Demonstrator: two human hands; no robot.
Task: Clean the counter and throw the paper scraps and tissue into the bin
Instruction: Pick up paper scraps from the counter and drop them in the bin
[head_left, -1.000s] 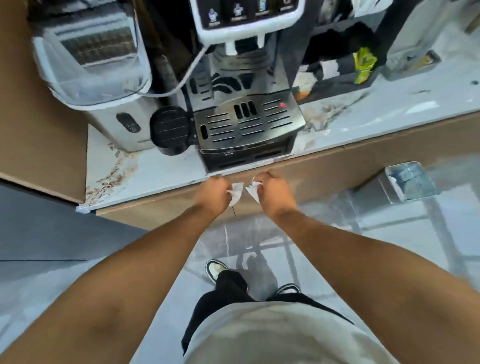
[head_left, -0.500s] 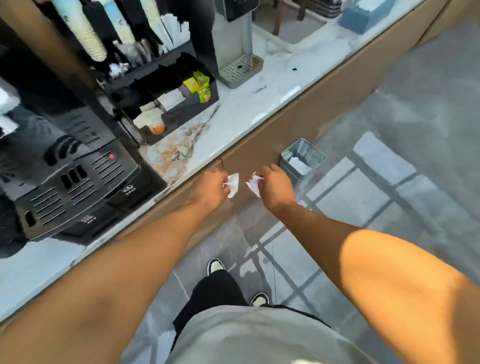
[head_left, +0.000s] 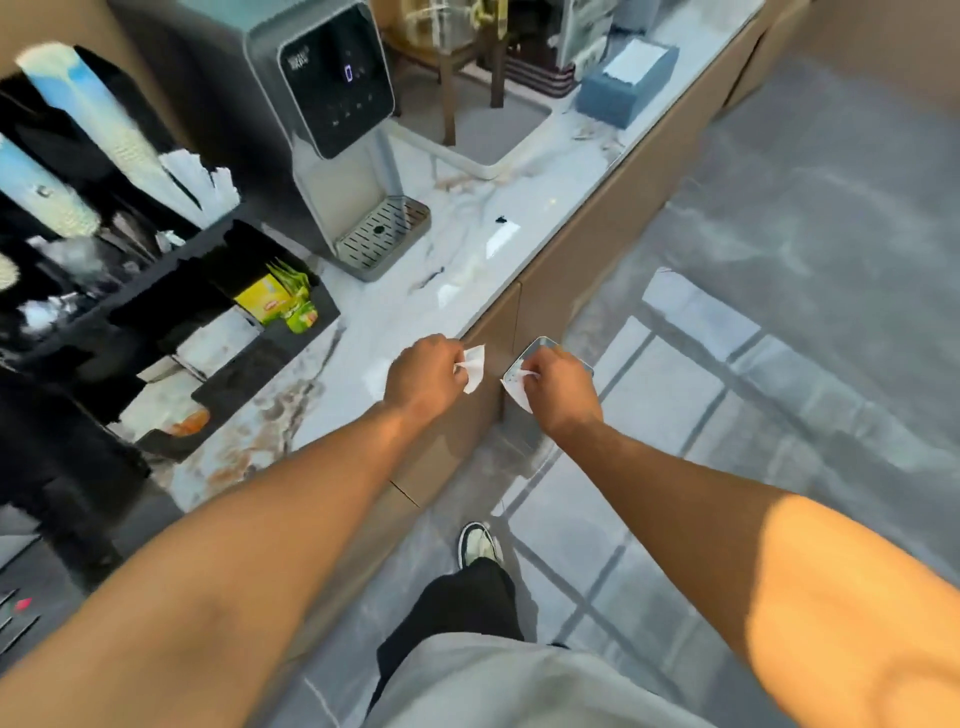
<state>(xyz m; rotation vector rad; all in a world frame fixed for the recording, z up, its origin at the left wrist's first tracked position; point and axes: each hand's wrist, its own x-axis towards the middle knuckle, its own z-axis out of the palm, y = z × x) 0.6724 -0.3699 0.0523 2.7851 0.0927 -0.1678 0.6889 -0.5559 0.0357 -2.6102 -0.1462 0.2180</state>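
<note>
Paper scraps are pinched in both hands, left and right, above the bin.

Left scrap: small white torn paper, pinched in the left hand, held upright past the counter edge.
Right scrap: white, pointed, pinched in the right hand.
Bin: small metal, on the floor, mostly hidden behind the right hand.
Counter: white marble with brown stains.
</note>
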